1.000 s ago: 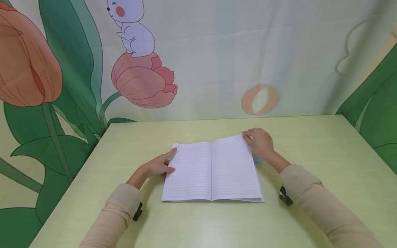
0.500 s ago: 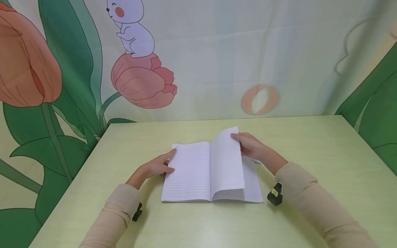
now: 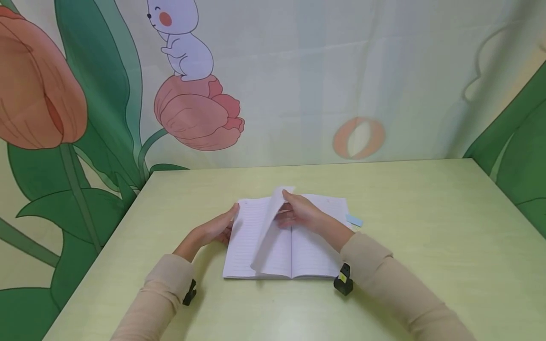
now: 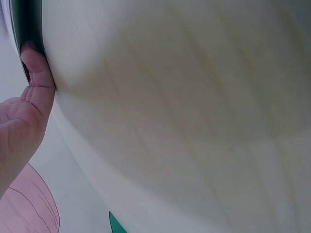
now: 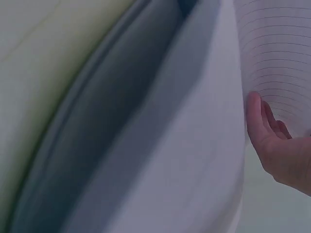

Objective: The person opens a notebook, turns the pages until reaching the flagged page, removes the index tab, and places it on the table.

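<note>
An open lined notebook (image 3: 317,255) lies on the table. My left hand (image 3: 215,228) holds its left edge, thumb at the side near the upper left corner. In the left wrist view, fingers of that hand (image 4: 31,104) reach the notebook's dark green cover (image 4: 30,24). My right hand (image 3: 303,210) is over the middle of the notebook and pinches a page (image 3: 266,237) by its upper part. That page stands raised and bends over the left half. Close up in the right wrist view, the right hand (image 5: 284,150) is beside ruled paper (image 5: 277,53).
A light blue tab (image 3: 354,220) sticks out from the notebook's right edge. The pale wooden table (image 3: 426,203) extends around the notebook, backed by a printed curtain (image 3: 290,94) with flowers and a white animal.
My right hand has moved left from the notebook's upper right corner, lifting the page and carrying it across the middle. The left hand has stayed at the left edge, its thumb drawn up.
</note>
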### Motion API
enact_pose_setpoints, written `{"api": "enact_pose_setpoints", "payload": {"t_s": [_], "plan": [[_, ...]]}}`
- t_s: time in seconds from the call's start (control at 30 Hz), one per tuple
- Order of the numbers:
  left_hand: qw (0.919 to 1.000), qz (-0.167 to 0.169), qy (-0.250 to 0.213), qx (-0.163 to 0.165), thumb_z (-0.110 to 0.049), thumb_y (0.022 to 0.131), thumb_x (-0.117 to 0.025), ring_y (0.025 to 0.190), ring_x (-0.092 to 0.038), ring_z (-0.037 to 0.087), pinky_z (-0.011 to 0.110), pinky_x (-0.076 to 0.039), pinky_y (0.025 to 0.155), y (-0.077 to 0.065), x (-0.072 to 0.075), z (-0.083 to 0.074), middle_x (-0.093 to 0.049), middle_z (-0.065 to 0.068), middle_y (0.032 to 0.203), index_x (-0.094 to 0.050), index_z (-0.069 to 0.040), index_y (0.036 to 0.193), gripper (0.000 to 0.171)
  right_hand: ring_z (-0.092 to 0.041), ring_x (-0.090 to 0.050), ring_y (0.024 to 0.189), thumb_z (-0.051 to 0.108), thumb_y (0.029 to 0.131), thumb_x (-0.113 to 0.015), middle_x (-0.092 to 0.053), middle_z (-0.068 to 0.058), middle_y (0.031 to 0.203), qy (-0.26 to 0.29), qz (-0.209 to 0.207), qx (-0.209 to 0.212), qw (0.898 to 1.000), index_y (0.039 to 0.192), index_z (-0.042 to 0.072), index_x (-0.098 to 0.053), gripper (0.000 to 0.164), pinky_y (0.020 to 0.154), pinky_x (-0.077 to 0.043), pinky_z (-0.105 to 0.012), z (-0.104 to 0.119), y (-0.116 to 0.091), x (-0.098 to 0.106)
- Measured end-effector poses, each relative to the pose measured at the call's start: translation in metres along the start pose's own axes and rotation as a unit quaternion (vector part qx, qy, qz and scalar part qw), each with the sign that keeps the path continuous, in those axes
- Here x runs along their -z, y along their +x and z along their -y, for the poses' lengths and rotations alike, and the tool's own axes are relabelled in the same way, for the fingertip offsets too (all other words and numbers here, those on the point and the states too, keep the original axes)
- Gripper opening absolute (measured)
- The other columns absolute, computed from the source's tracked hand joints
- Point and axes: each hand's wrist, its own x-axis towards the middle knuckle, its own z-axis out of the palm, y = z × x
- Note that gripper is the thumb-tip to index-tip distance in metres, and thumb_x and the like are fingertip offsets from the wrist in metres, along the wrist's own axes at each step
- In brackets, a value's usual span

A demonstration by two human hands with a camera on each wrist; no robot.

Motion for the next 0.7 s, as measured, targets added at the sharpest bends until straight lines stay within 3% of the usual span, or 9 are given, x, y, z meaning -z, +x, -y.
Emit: {"api": "enact_pose_setpoints", "payload": {"t_s": [0.1, 0.17, 0.23, 0.33, 0.4, 0.5, 0.6, 0.63, 0.7], "plan": [[1.0000, 0.004, -0.006, 0.004, -0.063, 0.091, -0.009, 0.065, -0.053, 0.018, 0.029, -0.044, 0.062, 0.000, 0.001, 0.002, -0.057, 0.013, 0.083, -0.048, 0.010, 0.109, 0.085, -0.033, -0.053, 0.110, 0.041, 0.099, -0.028, -0.049, -0.024, 0.126, -0.037, 0.016, 0.003, 0.999, 0.135, -0.004, -0.035, 0.058, 0.088, -0.043, -0.042, -0.004, 0.001, -0.007], [1.0000, 0.002, -0.008, 0.002, -0.058, 0.094, -0.018, 0.066, -0.053, 0.020, 0.031, -0.045, 0.063, 0.001, 0.001, 0.002, -0.054, 0.016, 0.097, -0.035, 0.009, 0.129, 0.078, -0.033, -0.051, 0.112, 0.040, 0.099, -0.031, -0.048, -0.024, 0.127, -0.059, 0.020, 0.010, 0.998, 0.135, -0.005, -0.035, 0.058, 0.089, -0.042, -0.040, -0.007, 0.000, -0.011], [1.0000, -0.007, 0.005, 0.000, -0.046, 0.096, -0.036, 0.065, -0.051, 0.020, 0.030, -0.044, 0.062, 0.002, 0.000, 0.003, -0.051, 0.019, 0.102, -0.015, 0.000, 0.143, 0.069, -0.031, -0.052, 0.111, 0.034, 0.098, -0.037, -0.051, -0.024, 0.124, -0.100, 0.016, 0.030, 0.994, 0.133, -0.007, -0.038, 0.053, 0.088, -0.043, -0.039, -0.009, -0.002, -0.011], [0.9994, -0.009, 0.028, -0.018, -0.018, 0.090, -0.057, 0.066, -0.052, 0.020, 0.030, -0.042, 0.060, 0.003, -0.001, 0.004, -0.051, 0.020, 0.105, 0.011, -0.019, 0.146, 0.087, -0.029, -0.055, 0.106, 0.025, 0.095, -0.047, -0.057, -0.020, 0.117, -0.225, -0.002, 0.082, 0.971, 0.127, -0.006, -0.047, 0.045, 0.087, -0.043, -0.038, -0.011, -0.009, -0.006], [0.9986, -0.009, 0.044, -0.028, -0.007, 0.086, -0.061, 0.066, -0.053, 0.019, 0.029, -0.042, 0.059, 0.004, -0.001, 0.005, -0.056, 0.019, 0.094, 0.008, -0.020, 0.147, 0.093, -0.028, -0.055, 0.106, 0.022, 0.092, -0.052, -0.060, -0.016, 0.114, -0.345, -0.023, 0.116, 0.931, 0.125, -0.004, -0.051, 0.041, 0.088, -0.042, -0.038, -0.011, -0.017, 0.002], [0.9978, 0.001, 0.051, -0.043, -0.001, 0.085, -0.060, 0.069, -0.054, 0.019, 0.029, -0.042, 0.059, 0.004, -0.001, 0.006, -0.057, 0.016, 0.092, 0.005, -0.020, 0.147, 0.092, -0.032, -0.049, 0.114, 0.025, 0.089, -0.056, -0.056, -0.018, 0.119, -0.516, -0.055, 0.129, 0.845, 0.126, -0.004, -0.049, 0.047, 0.094, -0.037, -0.042, -0.011, -0.035, 0.015], [0.9977, 0.002, 0.051, -0.044, -0.001, 0.085, -0.060, 0.070, -0.055, 0.019, 0.030, -0.043, 0.061, 0.004, -0.001, 0.006, -0.056, 0.017, 0.094, 0.003, -0.019, 0.147, 0.090, -0.037, -0.040, 0.121, 0.033, 0.089, -0.057, -0.049, -0.022, 0.126, -0.642, -0.071, 0.105, 0.756, 0.131, -0.007, -0.041, 0.060, 0.097, -0.031, -0.049, -0.014, -0.056, 0.025], [0.9976, 0.003, 0.052, -0.045, -0.001, 0.085, -0.060, 0.071, -0.055, 0.019, 0.030, -0.043, 0.061, 0.004, -0.001, 0.005, -0.056, 0.017, 0.095, 0.003, -0.019, 0.147, 0.090, -0.038, -0.037, 0.123, 0.036, 0.088, -0.057, -0.047, -0.024, 0.128, -0.671, -0.073, 0.093, 0.732, 0.132, -0.008, -0.039, 0.065, 0.097, -0.029, -0.051, -0.015, -0.063, 0.026], [0.9976, 0.002, 0.053, -0.044, 0.000, 0.085, -0.060, 0.074, -0.056, 0.020, 0.030, -0.044, 0.063, 0.004, -0.001, 0.005, -0.055, 0.019, 0.098, 0.002, -0.018, 0.147, 0.090, -0.041, -0.034, 0.124, 0.042, 0.087, -0.057, -0.043, -0.027, 0.130, -0.703, -0.071, 0.074, 0.704, 0.134, -0.009, -0.035, 0.072, 0.097, -0.026, -0.055, -0.019, -0.078, 0.027]]}}
